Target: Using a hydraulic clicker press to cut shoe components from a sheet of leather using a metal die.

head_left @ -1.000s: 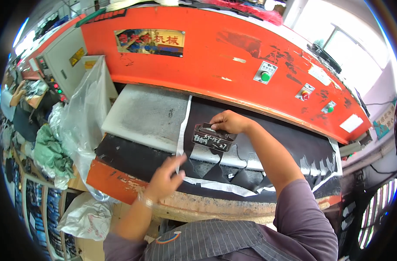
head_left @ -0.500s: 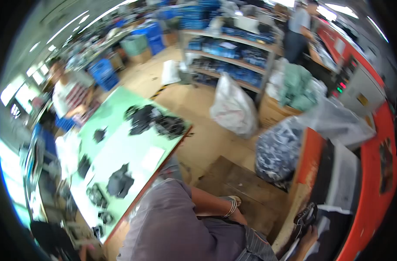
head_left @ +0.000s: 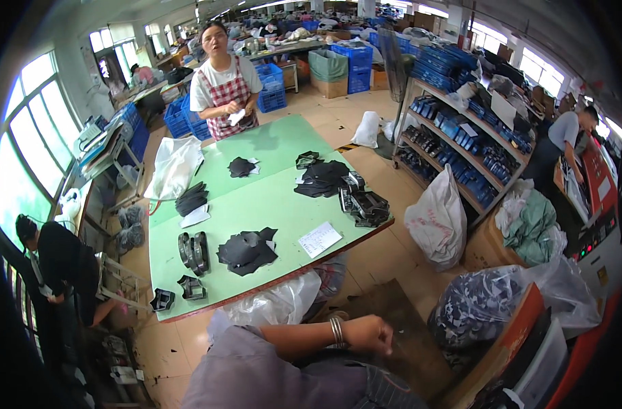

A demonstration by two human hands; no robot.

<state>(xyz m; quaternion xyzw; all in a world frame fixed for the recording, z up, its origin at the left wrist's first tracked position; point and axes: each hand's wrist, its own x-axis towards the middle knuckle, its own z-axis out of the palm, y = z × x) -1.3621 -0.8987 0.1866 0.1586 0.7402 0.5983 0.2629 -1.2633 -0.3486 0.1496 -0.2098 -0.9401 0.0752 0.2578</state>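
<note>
My left hand [head_left: 369, 335] hangs in front of my body, with two bangles at its wrist. Its fingers are curled in, and nothing shows in them. My right hand is out of the picture. Ahead to the left stands a green-topped table [head_left: 284, 238]. On it lie stacks of black cut pieces [head_left: 247, 251], a fanned black stack [head_left: 192, 198] and a white written sheet [head_left: 320, 238]. Black cutting dies [head_left: 193, 253] stand near the table's left end, and more dies [head_left: 363, 206] sit at its right corner.
At my right are an orange-edged machine bed [head_left: 505, 341] and a clear bag of patterned scraps [head_left: 478, 300]. Beyond them stand a white sack [head_left: 439, 221] and a shelf rack of dies [head_left: 454, 146]. A person in a checked apron [head_left: 230, 95] faces the table; others work left and right.
The view has swung right and up, bringing the table closer to the centre. My right hand, earlier at the machine bed by a black die, has left the picture. My left hand has come up into view.
</note>
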